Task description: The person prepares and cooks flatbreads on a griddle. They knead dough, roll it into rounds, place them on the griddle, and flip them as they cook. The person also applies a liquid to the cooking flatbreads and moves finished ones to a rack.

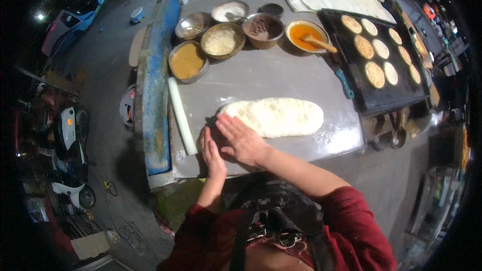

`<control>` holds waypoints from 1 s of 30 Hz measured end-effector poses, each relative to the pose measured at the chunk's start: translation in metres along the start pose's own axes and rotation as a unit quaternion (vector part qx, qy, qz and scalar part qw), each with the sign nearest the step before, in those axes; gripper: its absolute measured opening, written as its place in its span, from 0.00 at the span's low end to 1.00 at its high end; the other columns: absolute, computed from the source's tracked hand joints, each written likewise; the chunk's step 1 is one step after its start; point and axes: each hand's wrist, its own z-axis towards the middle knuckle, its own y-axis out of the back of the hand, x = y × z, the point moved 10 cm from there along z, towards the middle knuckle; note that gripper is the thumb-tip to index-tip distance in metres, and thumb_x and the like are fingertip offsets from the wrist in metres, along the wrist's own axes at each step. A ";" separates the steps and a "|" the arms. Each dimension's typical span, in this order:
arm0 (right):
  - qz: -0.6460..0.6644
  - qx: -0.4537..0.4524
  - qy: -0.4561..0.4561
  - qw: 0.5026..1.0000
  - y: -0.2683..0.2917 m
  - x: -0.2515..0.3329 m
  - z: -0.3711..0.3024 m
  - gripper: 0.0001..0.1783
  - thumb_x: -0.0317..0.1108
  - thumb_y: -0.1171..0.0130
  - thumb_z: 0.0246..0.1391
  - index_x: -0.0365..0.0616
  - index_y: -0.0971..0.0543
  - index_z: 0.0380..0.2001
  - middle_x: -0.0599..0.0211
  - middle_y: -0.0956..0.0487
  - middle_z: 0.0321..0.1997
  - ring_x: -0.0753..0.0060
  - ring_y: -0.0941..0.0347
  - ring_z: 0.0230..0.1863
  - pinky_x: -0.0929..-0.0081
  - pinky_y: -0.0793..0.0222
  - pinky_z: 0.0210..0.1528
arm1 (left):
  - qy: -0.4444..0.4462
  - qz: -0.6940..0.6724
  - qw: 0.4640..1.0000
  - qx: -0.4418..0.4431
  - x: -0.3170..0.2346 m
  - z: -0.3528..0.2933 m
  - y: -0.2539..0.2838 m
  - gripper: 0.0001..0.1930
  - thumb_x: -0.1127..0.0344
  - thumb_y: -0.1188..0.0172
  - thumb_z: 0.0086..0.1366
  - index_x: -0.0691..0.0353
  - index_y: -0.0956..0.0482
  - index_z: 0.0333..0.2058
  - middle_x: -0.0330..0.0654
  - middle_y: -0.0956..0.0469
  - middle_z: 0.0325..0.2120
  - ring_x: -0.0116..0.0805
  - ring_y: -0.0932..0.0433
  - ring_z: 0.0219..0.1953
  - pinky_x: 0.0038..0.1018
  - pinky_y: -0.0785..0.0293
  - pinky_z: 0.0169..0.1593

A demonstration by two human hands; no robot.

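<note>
Both hands are down at the near end of a long, pale slab of dough (275,116), soft and lumpy on top, rounded at both ends, lying across the smooth grey metal desk (281,75). The right hand (242,139) lies flat and open, fingers spread, fingertips touching the dough's left end, gripping nothing. The left hand (212,151) sits just beside it, open too, palm turned inward, empty. A white cylindrical rolling pin (182,116) lies near the desk's left edge. Round metal bowls (221,40) cluster at the far side, holding grainy, brown and orange fillings. On the right, a black flat griddle (381,60) carries round, speckled flatbreads (374,74) in rows.
</note>
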 end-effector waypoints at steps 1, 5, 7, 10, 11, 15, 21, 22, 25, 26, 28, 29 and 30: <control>-0.028 0.003 0.019 0.999 0.007 0.007 -0.004 0.41 0.53 0.51 0.58 0.33 0.46 0.64 0.48 0.47 0.69 0.52 0.54 0.71 0.62 0.59 0.71 | 0.027 -0.021 0.999 -0.003 0.002 0.003 0.001 0.26 0.54 0.66 0.72 0.66 0.39 0.61 0.50 0.41 0.62 0.45 0.45 0.65 0.36 0.52 0.66; 0.233 -0.013 -0.092 0.968 0.050 -0.029 -0.024 0.32 0.43 0.43 0.55 0.35 0.35 0.58 0.47 0.36 0.63 0.49 0.41 0.65 0.60 0.44 0.65 | 0.084 -0.100 0.987 0.093 -0.002 0.035 -0.021 0.22 0.59 0.59 0.71 0.67 0.36 0.58 0.48 0.33 0.56 0.40 0.35 0.58 0.34 0.42 0.61; 0.106 -0.193 -0.061 0.973 0.111 -0.059 -0.050 0.26 0.37 0.41 0.53 0.37 0.30 0.54 0.47 0.29 0.56 0.50 0.33 0.58 0.63 0.35 0.59 | 0.063 -0.147 0.977 0.141 -0.013 0.064 -0.045 0.22 0.64 0.50 0.66 0.67 0.33 0.57 0.48 0.31 0.54 0.43 0.34 0.58 0.32 0.43 0.62; -0.082 -0.169 -0.245 0.951 0.128 -0.152 -0.078 0.21 0.44 0.47 0.56 0.38 0.26 0.45 0.50 0.24 0.45 0.48 0.27 0.44 0.60 0.30 0.47 | -0.141 0.130 0.944 0.268 -0.042 0.096 -0.109 0.19 0.66 0.46 0.62 0.64 0.29 0.52 0.53 0.28 0.49 0.46 0.30 0.52 0.37 0.34 0.54; -0.054 -0.099 -0.293 0.949 0.115 -0.173 -0.080 0.23 0.48 0.48 0.57 0.38 0.25 0.44 0.50 0.23 0.43 0.48 0.27 0.44 0.60 0.30 0.46 | -0.079 0.105 0.947 0.294 -0.032 0.106 -0.130 0.18 0.61 0.44 0.62 0.64 0.27 0.48 0.52 0.24 0.43 0.47 0.27 0.47 0.38 0.31 0.49; 0.029 0.060 -0.391 0.918 0.093 -0.190 -0.088 0.31 0.59 0.47 0.53 0.38 0.22 0.39 0.46 0.20 0.36 0.47 0.24 0.40 0.61 0.29 0.43 | -0.072 0.245 0.890 0.377 -0.036 0.105 -0.167 0.23 0.49 0.41 0.59 0.64 0.23 0.42 0.52 0.21 0.34 0.49 0.23 0.38 0.37 0.29 0.44; 0.224 0.045 -0.329 0.916 0.134 -0.140 -0.108 0.20 0.41 0.30 0.38 0.36 0.20 0.31 0.54 0.21 0.27 0.65 0.24 0.28 0.69 0.29 0.34 | -0.071 0.212 0.851 0.475 -0.103 0.078 -0.116 0.18 0.56 0.36 0.53 0.68 0.21 0.33 0.51 0.22 0.27 0.49 0.23 0.33 0.36 0.29 0.40; 0.212 -0.027 -0.306 0.928 0.152 -0.136 -0.111 0.18 0.38 0.30 0.38 0.37 0.21 0.32 0.55 0.21 0.25 0.70 0.24 0.28 0.71 0.30 0.32 | -0.038 0.212 0.857 0.468 -0.107 0.075 -0.101 0.17 0.59 0.35 0.52 0.68 0.21 0.33 0.51 0.22 0.27 0.48 0.23 0.33 0.36 0.29 0.39; 0.141 -0.141 -0.192 0.961 0.185 -0.107 -0.127 0.17 0.36 0.29 0.40 0.38 0.22 0.31 0.60 0.24 0.34 0.65 0.25 0.35 0.69 0.26 0.35 | -0.310 0.203 0.891 0.263 -0.177 0.056 -0.048 0.13 0.68 0.32 0.47 0.65 0.20 0.33 0.47 0.24 0.27 0.46 0.25 0.33 0.35 0.29 0.39; 0.125 -0.141 -0.163 0.968 0.187 -0.096 -0.129 0.18 0.37 0.28 0.39 0.38 0.21 0.31 0.60 0.25 0.38 0.63 0.25 0.38 0.68 0.24 0.38 | -0.347 0.134 0.895 0.247 -0.187 0.041 -0.032 0.14 0.73 0.30 0.43 0.64 0.19 0.31 0.46 0.26 0.31 0.44 0.26 0.37 0.34 0.28 0.41; 0.059 -0.094 -0.116 0.987 0.177 -0.074 -0.123 0.18 0.38 0.29 0.40 0.40 0.20 0.34 0.58 0.26 0.43 0.62 0.26 0.43 0.64 0.23 0.43 | -0.350 0.130 0.905 0.203 -0.183 0.025 -0.015 0.14 0.74 0.29 0.41 0.65 0.19 0.31 0.47 0.27 0.35 0.45 0.27 0.41 0.35 0.28 0.44; 0.070 -0.087 -0.194 0.975 0.170 -0.084 -0.120 0.18 0.36 0.30 0.42 0.41 0.20 0.37 0.56 0.26 0.44 0.60 0.27 0.47 0.63 0.24 0.47 | -0.329 0.131 0.915 0.196 -0.175 0.026 -0.012 0.16 0.74 0.29 0.41 0.65 0.19 0.33 0.48 0.28 0.41 0.45 0.28 0.44 0.34 0.29 0.47; 0.096 -0.086 -0.178 0.975 0.164 -0.078 -0.109 0.17 0.35 0.32 0.44 0.42 0.20 0.39 0.56 0.26 0.46 0.59 0.27 0.49 0.62 0.26 0.50 | -0.290 0.089 0.938 0.168 -0.166 0.031 -0.004 0.18 0.75 0.31 0.43 0.64 0.19 0.37 0.48 0.28 0.45 0.43 0.29 0.48 0.35 0.30 0.51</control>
